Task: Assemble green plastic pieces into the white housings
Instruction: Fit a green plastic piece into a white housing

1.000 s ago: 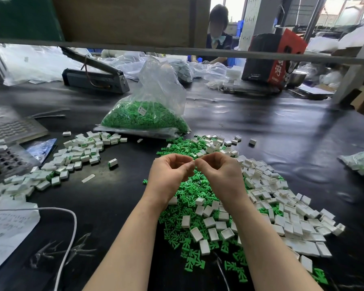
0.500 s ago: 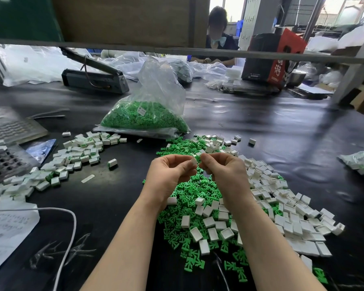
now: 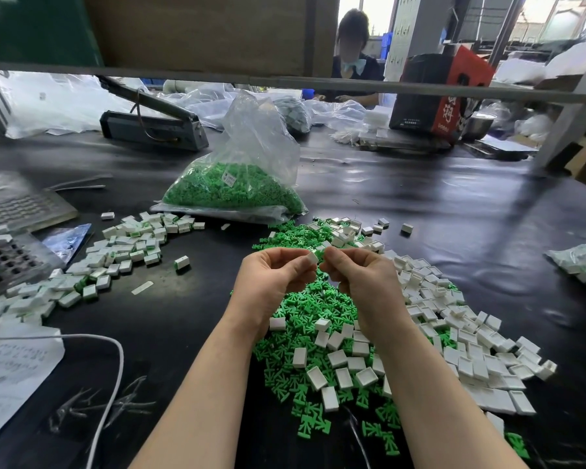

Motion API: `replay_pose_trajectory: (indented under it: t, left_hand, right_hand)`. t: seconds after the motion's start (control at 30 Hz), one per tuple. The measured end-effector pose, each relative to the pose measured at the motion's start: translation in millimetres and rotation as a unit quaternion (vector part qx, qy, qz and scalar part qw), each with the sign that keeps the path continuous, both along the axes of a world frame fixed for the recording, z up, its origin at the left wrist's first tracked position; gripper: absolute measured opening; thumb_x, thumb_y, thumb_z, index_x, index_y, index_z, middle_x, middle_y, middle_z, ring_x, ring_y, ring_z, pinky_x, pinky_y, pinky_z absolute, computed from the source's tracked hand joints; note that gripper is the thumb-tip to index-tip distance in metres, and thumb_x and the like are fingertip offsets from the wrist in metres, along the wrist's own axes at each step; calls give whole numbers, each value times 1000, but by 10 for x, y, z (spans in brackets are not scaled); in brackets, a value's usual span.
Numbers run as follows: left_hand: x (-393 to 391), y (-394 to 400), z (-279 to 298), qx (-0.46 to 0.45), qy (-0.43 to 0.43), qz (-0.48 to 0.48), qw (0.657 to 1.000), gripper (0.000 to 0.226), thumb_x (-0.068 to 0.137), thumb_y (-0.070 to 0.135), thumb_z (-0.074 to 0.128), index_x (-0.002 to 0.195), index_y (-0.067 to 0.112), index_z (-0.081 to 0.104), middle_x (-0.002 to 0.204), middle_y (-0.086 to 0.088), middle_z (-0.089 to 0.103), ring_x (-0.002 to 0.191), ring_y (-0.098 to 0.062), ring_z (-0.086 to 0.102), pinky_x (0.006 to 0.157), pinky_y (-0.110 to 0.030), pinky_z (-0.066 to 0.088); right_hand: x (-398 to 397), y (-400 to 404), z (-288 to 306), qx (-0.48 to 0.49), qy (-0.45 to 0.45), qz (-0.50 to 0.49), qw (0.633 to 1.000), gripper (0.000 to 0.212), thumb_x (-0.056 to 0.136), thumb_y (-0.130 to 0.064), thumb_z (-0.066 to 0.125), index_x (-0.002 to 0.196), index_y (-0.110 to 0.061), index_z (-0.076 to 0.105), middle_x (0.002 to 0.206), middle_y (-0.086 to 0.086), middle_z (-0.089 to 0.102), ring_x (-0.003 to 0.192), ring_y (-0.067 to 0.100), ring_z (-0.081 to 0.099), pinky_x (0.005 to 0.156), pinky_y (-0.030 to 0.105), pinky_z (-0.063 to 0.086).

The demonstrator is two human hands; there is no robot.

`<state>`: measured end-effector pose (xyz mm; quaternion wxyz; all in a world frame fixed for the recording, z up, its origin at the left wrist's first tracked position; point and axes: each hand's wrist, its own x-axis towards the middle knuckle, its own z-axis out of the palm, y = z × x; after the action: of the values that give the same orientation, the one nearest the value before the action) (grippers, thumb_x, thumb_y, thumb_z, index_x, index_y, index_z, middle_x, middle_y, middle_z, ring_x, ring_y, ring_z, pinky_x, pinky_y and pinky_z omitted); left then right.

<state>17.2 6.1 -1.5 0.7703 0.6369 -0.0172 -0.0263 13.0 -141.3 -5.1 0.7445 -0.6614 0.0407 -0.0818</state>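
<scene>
- We see both hands raised above the black table point(image 3: 437, 211), fingertips nearly meeting over the far edge of the loose green pieces point(image 3: 313, 309).
- The left hand point(image 3: 273, 282) has its fingers curled in, thumb and forefinger pinching a white housing point(image 3: 312, 257); the housing sits at the fingertips, tilted, just left of the right hand's fingertips.
- The right hand point(image 3: 361, 277) is curled as well, its fingertips drawn together right beside the housing. We think it pinches a green piece there, but the piece is too hidden to be sure.
- Below the wrists, green pieces lie heaped with white housings scattered on top; the main spread of empty white housings point(image 3: 471, 336) runs off to the right of the right forearm.
- Well apart to the left lies a looser pile of housings showing green at their edges point(image 3: 122, 252), one stray unit point(image 3: 181, 263) between that pile and the left hand.
- Beyond the hands a clear plastic bag point(image 3: 251, 157) stands, full of green pieces in its lower half.
- At the left edge: a sheet of paper point(image 3: 11, 374) with a white cable point(image 3: 112, 384) looping over it.
- Across the table another person point(image 3: 352, 55) sits, beside a black and red box point(image 3: 440, 93).
</scene>
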Motion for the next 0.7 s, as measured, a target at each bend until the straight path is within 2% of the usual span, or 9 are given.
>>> replay_pose_trajectory:
  t: [0.23,0.4,0.7]
  left_hand:
    - [2,11,1,-9,-5,0,1000,9,83,12,73,92,10,73,85,-10,76,75,-16,71,69,-22,58]
    - [-5,15,9,-11,-9,-6,1000,16,77,19,76,91,12,75,86,-11,76,76,-16,72,67,-20,56]
    - [-7,19,9,-11,-7,-5,1000,10,81,14,75,90,12,75,85,-11,76,75,-16,72,66,-20,56]
  right_hand:
    - [2,-7,5,22,16,10,1000,12,87,-22,71,84,-11,73,72,3,72,62,10,54,57,22,42]
    - [8,-6,2,15,4,7,1000,13,86,-23,72,83,-11,73,71,2,72,60,8,55,53,18,43]
    - [13,-4,-8,-10,-17,4,1000,10,87,-21,73,83,-11,72,70,0,72,59,4,59,56,15,44]
